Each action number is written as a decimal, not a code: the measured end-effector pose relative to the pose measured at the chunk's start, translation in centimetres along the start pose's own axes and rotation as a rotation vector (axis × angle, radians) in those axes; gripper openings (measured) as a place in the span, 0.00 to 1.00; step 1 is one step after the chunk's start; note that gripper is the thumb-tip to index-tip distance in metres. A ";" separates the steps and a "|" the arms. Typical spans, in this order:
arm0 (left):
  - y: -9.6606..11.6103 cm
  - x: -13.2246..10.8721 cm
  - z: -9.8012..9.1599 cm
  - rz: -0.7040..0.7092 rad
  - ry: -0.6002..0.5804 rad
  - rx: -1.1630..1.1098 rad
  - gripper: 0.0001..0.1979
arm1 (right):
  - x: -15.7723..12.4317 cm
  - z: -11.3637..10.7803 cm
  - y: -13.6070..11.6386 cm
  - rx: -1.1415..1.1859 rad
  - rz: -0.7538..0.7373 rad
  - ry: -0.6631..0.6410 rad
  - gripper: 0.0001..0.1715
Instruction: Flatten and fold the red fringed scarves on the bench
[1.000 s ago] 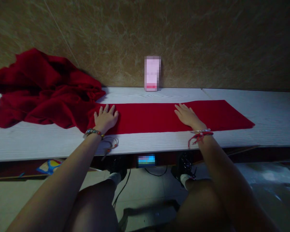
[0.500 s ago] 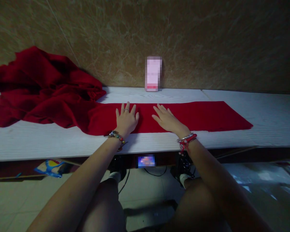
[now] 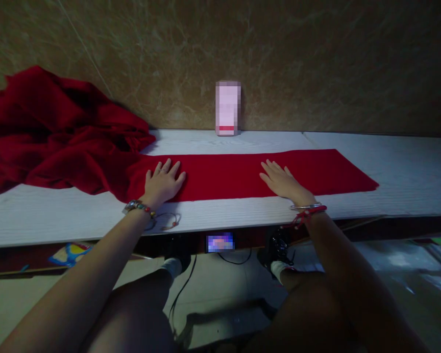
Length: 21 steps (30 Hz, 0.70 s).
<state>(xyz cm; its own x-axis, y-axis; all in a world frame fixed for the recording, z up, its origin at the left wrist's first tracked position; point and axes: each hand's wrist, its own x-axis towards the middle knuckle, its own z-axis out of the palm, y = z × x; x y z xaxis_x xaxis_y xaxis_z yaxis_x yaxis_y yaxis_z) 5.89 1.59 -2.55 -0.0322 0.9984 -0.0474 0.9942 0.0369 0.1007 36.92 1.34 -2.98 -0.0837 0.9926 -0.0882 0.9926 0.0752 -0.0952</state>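
A long red cloth lies across the white table, flat along its middle and right part, with a slanted right end. On the left it runs into a large crumpled heap of the same red fabric. My left hand rests palm down with fingers spread, close to where the flat strip meets the folds. Farther right on the strip, my right hand also lies flat, fingers stretched toward the wall. Bare red cloth shows between the two hands. Neither hand grasps anything.
A phone-like pink object, blurred out, leans against the brown marbled wall. Below the front edge of the white table sits a blurred lit screen. A blue, white and yellow packet lies on a low ledge at left.
My hands have slid apart along the cloth, the left one leftward and the right one rightward. The whole view has shifted slightly.
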 end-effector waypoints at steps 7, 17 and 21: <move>-1.3 -0.3 -0.8 -0.153 0.057 -0.018 0.30 | -0.2 -0.4 2.0 -0.009 0.116 0.035 0.34; 5.4 1.6 -0.2 0.070 0.137 -0.073 0.28 | 1.4 -1.6 -5.6 0.070 -0.119 0.066 0.33; 5.8 2.8 0.7 0.140 0.071 -0.044 0.28 | 2.4 -1.0 -8.9 0.077 -0.216 0.036 0.33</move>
<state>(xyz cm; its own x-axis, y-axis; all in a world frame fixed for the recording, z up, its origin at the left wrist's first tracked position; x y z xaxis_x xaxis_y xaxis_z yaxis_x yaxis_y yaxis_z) 11.68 4.52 -2.77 0.0979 0.9944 0.0401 0.9841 -0.1027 0.1449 27.98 3.16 -1.36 -0.2894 0.9569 -0.0225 0.9420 0.2806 -0.1839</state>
